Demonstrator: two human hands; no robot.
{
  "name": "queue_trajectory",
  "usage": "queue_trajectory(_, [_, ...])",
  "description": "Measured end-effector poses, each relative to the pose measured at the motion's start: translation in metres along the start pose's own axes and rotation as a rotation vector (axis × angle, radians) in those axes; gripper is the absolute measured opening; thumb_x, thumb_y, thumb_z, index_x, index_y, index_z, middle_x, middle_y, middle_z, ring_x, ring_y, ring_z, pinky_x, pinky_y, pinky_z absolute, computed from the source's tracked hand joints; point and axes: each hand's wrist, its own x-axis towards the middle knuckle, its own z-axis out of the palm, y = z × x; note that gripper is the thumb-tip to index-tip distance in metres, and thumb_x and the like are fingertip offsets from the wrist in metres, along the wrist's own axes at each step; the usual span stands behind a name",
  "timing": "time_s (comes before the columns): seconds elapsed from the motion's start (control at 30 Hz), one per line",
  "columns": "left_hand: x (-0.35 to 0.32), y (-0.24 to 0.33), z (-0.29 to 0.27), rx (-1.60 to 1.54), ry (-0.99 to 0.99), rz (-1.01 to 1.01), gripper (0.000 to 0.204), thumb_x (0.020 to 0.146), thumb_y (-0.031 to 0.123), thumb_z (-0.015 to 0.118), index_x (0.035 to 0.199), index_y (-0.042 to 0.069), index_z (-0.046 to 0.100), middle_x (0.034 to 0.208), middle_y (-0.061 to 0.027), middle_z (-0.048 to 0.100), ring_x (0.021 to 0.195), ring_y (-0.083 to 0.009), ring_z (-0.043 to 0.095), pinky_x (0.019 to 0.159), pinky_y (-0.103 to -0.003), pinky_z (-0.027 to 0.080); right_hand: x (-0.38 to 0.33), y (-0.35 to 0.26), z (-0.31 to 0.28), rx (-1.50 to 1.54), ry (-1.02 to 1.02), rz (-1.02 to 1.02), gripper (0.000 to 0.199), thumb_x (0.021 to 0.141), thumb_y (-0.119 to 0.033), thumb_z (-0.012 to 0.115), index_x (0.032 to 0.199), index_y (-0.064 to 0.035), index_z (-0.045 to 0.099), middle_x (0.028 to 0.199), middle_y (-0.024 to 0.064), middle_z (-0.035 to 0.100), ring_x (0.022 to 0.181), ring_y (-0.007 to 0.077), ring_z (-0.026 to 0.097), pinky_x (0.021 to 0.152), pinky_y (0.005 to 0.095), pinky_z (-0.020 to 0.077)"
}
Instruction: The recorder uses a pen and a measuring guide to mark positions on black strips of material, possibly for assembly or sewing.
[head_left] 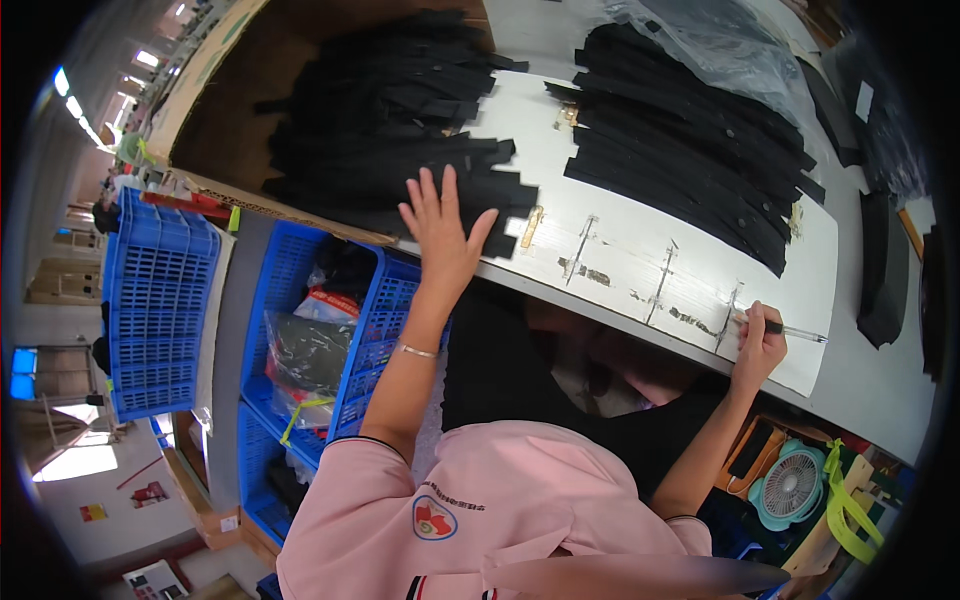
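My left hand [445, 232] lies with its fingers spread on the near edge of a pile of black fabric strips [390, 160]. These strips lie partly in and over an open cardboard box. Over at the right, my right hand [760, 345] is closed around a slim pen [803, 333], whose end sticks out to the right. That hand rests on a white board [620, 270] marked with several dark lines, close to the rightmost line. Beyond it, a second stack of black strips [690, 140] lies across the board.
The cardboard box [215, 125] stands at the far left of the table. Clear plastic film [730, 50] lies behind the right stack, with black pieces [880, 270] along the right side. Below are blue crates [345, 385] with bagged goods and a small teal fan [790, 485].
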Motion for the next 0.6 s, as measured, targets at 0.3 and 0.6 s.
queue_trajectory(0.3, [0.029,0.013,0.021,-0.091,0.162,-0.014,0.030,0.095,0.020,0.071,0.122,0.008,0.068,0.145,-0.0186,0.053,0.147,-0.0426,0.035,0.122,-0.064,0.013,-0.002,-0.007,0.001,-0.004,-0.012,0.019,0.017,0.102,-0.016,0.066,0.092,-0.0029,0.070,0.070,-0.0029,0.058,0.060,0.0018,0.045,0.054,0.0188,0.0323])
queue_trajectory(0.6, [0.017,0.046,0.014,-0.220,0.134,0.204,0.016,0.093,0.009,0.069,0.108,0.008,0.074,0.133,-0.0104,0.066,0.144,-0.0374,0.044,0.123,-0.058,0.017,-0.002,-0.009,0.004,0.008,-0.010,0.015,0.016,0.101,-0.015,0.068,0.092,-0.0014,0.069,0.072,-0.0019,0.060,0.063,0.0031,0.049,0.057,0.0193,0.0365])
